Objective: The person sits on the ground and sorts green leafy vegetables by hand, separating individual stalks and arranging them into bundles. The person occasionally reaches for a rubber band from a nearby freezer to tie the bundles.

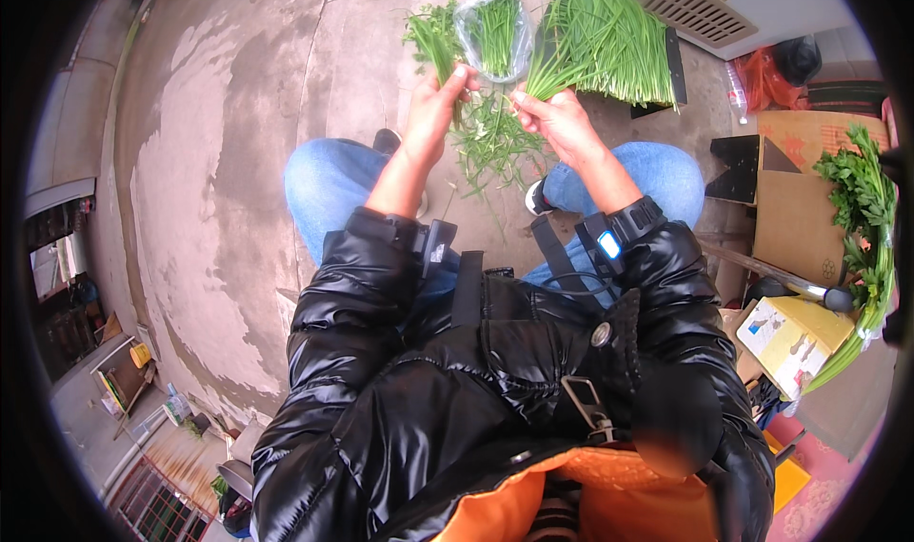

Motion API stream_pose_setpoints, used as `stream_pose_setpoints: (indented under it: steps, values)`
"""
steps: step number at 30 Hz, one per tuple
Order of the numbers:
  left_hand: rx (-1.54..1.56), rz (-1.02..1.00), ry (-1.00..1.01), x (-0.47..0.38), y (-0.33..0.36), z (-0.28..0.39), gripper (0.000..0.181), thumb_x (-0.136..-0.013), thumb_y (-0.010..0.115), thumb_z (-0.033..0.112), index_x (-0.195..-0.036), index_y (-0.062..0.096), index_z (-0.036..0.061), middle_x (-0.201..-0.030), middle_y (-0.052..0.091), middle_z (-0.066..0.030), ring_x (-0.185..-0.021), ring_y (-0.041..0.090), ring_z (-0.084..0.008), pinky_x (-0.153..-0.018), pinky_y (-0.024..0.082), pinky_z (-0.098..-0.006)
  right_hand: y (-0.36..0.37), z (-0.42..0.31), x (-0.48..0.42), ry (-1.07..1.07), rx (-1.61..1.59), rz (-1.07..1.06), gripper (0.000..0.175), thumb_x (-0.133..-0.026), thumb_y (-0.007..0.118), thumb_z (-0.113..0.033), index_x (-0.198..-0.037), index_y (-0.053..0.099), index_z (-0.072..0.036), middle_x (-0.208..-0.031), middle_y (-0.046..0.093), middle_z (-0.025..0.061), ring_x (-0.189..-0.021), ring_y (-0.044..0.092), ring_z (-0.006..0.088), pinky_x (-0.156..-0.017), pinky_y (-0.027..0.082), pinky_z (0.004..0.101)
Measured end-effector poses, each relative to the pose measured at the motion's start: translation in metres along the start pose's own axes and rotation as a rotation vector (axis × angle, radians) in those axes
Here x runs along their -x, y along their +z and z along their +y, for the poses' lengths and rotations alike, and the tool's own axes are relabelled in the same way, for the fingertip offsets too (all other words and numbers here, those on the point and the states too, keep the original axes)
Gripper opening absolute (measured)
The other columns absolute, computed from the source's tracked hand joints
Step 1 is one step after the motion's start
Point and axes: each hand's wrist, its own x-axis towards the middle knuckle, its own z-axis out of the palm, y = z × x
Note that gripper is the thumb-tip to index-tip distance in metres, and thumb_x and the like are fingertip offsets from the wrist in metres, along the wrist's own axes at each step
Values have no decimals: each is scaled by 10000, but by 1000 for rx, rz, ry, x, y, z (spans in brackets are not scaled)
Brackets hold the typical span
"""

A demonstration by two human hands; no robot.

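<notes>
My left hand (435,102) holds an upright bundle of green garlic chives (434,45). In my right hand (557,117) is a smaller, fanned-out bunch of chives (553,74), gripped near its lower ends. Just beyond my hands a clear plastic bag (464,15) stands open with more chives (496,31) inside. A large heap of chives (614,38) rests on a dark box (677,67) at the right. Loose trimmed leaves (494,138) lie scattered on the concrete between my feet. Leafy herbs (451,20), partly hidden by the left bundle, lie beside the bag.
A white appliance with a vent grille (689,6) stands at the upper right. Along the right are cardboard (800,213), a yellow-and-white box (792,335), a wooden-handled tool (757,263) and tied celery (867,256). Wet patches mark the concrete floor (250,113) on the left.
</notes>
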Motion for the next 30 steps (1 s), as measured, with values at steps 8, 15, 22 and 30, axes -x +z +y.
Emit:
stream_pose_setpoints:
  steps: [8, 15, 22, 30]
  values:
    - [-33, -188, -216, 6, 11, -10, 178, -828, 619, 220, -894, 597, 57, -705, 554, 28, -576, 446, -33, -518, 340, -164, 3, -2, 1, -99, 144, -10, 133, -816, 622, -154, -898, 584, -56, -738, 560, -22, -606, 483, 49, -538, 388, 182]
    - [57, -156, -204, 5, 11, -12, 151, -827, 619, 200, -876, 607, 57, -701, 546, 34, -575, 427, -43, -538, 340, -178, 4, -2, 2, -124, 199, -4, 136, -809, 629, -160, -894, 592, -60, -722, 549, -35, -603, 480, 42, -541, 381, 178]
    - [150, -65, -168, 3, 6, -10, 166, -847, 594, 186, -914, 582, 34, -736, 557, 12, -584, 433, -48, -544, 357, -182, 2, -1, 0, -128, 235, -15, 126, -801, 631, -151, -872, 589, -56, -692, 524, -41, -580, 465, 41, -516, 368, 181]
    - [139, 0, -154, 3, 6, -9, 159, -838, 603, 182, -893, 583, 34, -744, 577, 11, -570, 435, -38, -527, 355, -173, 3, -5, 3, -25, 395, 44, 152, -777, 664, -193, -801, 597, -59, -634, 520, -38, -500, 426, 37, -438, 333, 189]
